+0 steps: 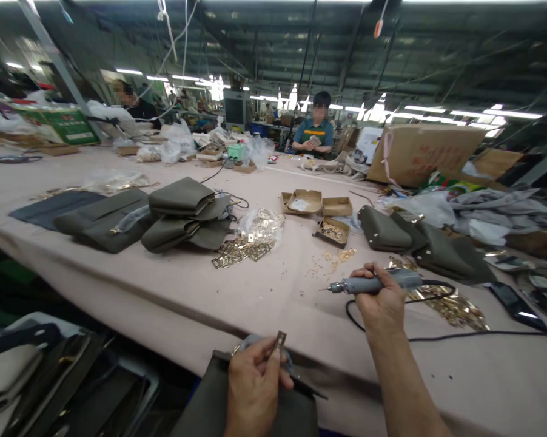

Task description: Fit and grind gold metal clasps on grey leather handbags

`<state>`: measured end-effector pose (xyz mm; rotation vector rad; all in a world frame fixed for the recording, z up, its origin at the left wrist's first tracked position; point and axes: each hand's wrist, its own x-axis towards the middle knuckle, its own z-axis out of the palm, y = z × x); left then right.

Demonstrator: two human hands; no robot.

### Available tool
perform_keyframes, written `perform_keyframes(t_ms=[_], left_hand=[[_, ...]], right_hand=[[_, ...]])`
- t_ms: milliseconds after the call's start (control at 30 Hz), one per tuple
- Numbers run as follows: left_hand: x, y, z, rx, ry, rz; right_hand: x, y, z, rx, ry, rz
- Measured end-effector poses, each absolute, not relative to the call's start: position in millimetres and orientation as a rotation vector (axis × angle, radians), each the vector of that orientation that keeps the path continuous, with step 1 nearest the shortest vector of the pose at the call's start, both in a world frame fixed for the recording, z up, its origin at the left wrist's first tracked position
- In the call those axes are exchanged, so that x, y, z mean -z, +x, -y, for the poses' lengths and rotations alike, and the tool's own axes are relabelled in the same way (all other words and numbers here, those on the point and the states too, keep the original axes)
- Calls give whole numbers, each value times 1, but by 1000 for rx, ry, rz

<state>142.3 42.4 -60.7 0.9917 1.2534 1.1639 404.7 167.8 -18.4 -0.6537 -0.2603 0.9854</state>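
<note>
My left hand (pixel 254 383) pinches a small flat gold metal plate (pixel 280 341) between thumb and fingers. Beneath that hand, at the table's near edge, lies a dark olive bag piece (pixel 210 400); clear plastic shows behind the fingers. My right hand (pixel 382 300) is wrapped round a grey electric screwdriver (pixel 364 285), its thin bit pointing left above the table. The tool's black cable (pixel 441 291) loops away behind the wrist. A heap of gold metal plates (pixel 250 243) lies in and beside a plastic bag, and loose small gold screws (pixel 339 258) are scattered ahead of the bit.
Folded olive bag pieces (pixel 182 206) are stacked left; others (pixel 405 237) lie right, near gold fittings (pixel 455 309) and a black phone (pixel 519 306). Small cardboard boxes (pixel 335 230) stand mid-table. Bag pieces fill a bin (pixel 87 382) lower left. Across the table sits a co-worker (pixel 313 130).
</note>
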Motion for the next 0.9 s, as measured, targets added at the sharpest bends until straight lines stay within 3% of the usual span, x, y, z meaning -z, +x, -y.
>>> perform_keyframes(t_ms=[333,900], left_hand=[[53,148,-49,-1148,945,-1339],[53,144,-53,-1106,906,-1272]], right_hand=[[-13,300,-90,-962,-724,500],[-5,269,-66,-962,-727,808]])
